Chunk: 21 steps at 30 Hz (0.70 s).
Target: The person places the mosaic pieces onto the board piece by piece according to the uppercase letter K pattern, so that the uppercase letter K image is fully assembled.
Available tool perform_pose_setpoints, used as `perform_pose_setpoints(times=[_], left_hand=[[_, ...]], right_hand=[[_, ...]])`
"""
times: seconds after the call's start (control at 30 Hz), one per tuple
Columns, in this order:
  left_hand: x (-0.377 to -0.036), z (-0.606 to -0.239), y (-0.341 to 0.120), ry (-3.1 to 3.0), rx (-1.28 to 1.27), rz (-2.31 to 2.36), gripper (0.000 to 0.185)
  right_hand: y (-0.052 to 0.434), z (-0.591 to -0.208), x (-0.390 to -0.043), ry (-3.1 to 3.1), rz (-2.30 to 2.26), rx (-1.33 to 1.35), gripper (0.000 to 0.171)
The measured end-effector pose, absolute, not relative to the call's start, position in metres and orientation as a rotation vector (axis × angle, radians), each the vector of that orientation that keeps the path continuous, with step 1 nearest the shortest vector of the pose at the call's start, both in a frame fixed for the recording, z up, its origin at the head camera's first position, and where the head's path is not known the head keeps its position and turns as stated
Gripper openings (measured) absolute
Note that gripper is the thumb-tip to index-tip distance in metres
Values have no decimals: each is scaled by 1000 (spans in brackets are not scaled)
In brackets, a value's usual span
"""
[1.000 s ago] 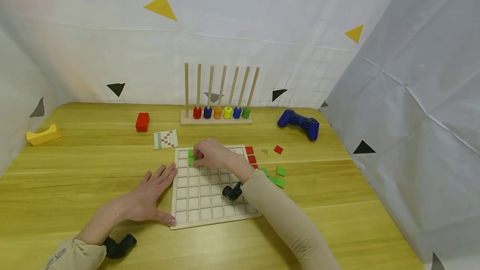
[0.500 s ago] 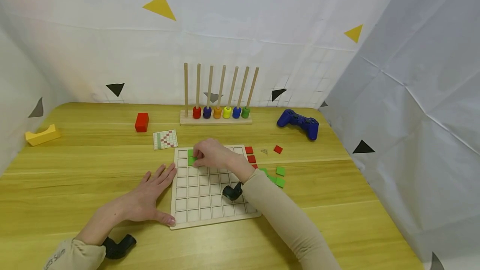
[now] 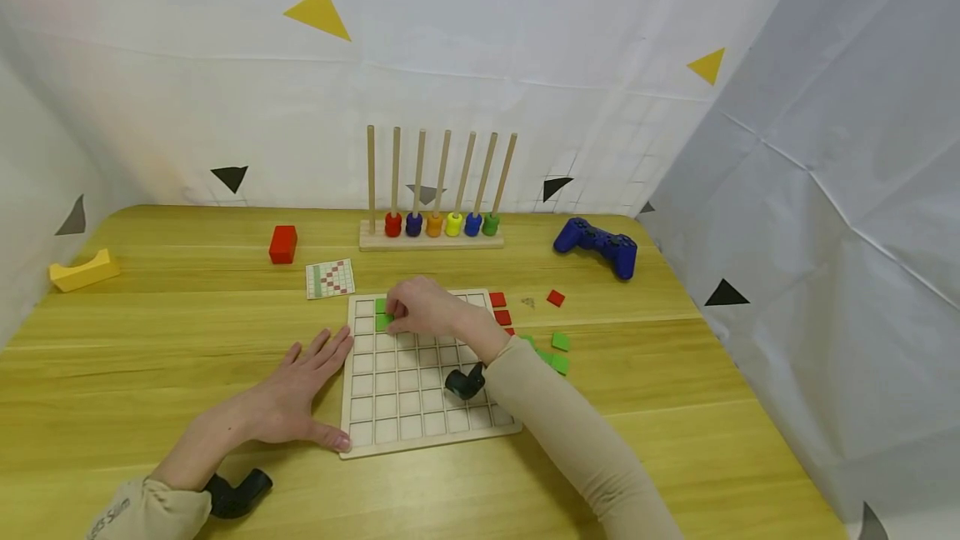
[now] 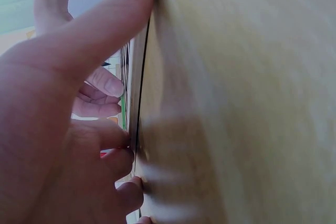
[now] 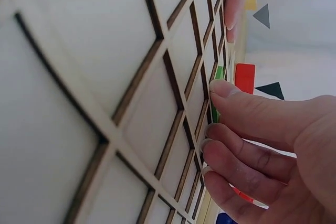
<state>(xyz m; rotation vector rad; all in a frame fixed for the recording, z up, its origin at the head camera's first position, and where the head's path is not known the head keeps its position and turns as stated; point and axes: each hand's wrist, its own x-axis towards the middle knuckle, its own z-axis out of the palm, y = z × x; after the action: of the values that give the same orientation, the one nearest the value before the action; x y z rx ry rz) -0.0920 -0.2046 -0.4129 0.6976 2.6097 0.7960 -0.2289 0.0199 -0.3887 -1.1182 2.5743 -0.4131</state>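
A pale wooden grid board [image 3: 420, 407] lies on the yellow table. My right hand [image 3: 420, 308] reaches over the board's far left part, its curled fingertips [image 5: 223, 88] holding a green tile [image 3: 384, 322] at a cell in the second row. A second green tile [image 3: 381, 305] sits in the cell just behind it. In the right wrist view the green tile [image 5: 217, 90] shows edge-on against the board [image 5: 105, 77]. My left hand [image 3: 303, 383] lies flat on the table with fingers spread. It touches the board's left edge, the thumb at the front corner [image 4: 137, 129].
Loose red tiles [image 3: 556, 298] and green tiles [image 3: 561, 342] lie right of the board. A pattern card [image 3: 331, 278], a red block [image 3: 282, 243] and a yellow curved block [image 3: 84, 270] lie to the left. A rod rack with coloured rings [image 3: 431, 227] and a blue game controller [image 3: 597, 245] stand behind.
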Motion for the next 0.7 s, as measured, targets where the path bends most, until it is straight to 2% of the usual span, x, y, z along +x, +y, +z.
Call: perform_pose_setpoints(times=[0.7], left_hand=[[-92,-414,-204,2602,693,808,135]], right_hand=[[27,-376,-223,2559,-373,-1143,29]])
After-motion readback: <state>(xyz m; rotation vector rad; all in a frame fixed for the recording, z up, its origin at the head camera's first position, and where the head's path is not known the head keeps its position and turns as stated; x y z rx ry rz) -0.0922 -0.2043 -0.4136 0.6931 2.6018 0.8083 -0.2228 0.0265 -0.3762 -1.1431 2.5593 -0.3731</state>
